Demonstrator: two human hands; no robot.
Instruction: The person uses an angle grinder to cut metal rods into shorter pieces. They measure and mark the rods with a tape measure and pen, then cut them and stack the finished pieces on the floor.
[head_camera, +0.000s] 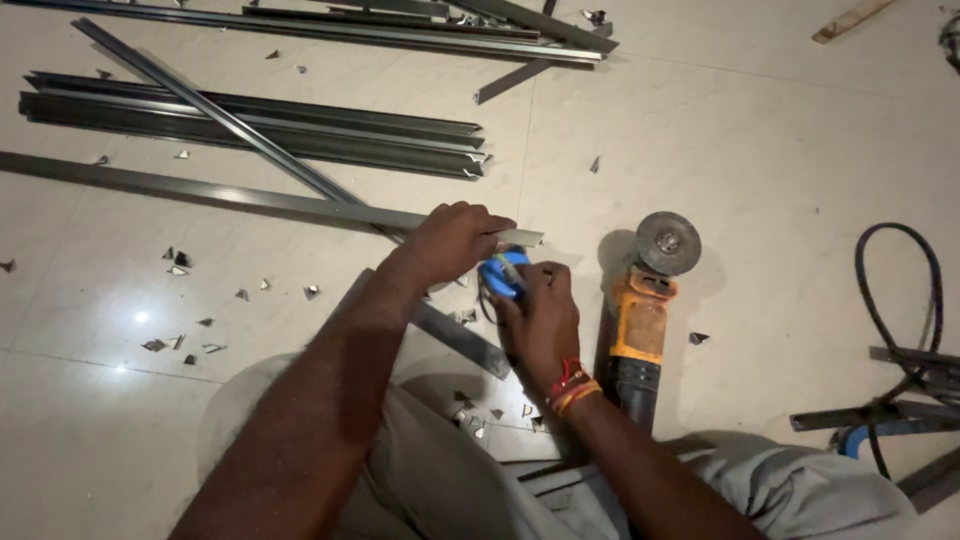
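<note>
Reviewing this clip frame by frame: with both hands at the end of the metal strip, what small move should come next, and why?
Probably pull the blue tape measure along the metal strip to mark a length. The left hand presses the strip's end on the tiled floor, the right hand holds the tape there, and the angle grinder lies idle beside them.

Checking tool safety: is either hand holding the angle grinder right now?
No; the angle grinder lies on the floor tiles, apart from the right hand and the left hand.
</note>
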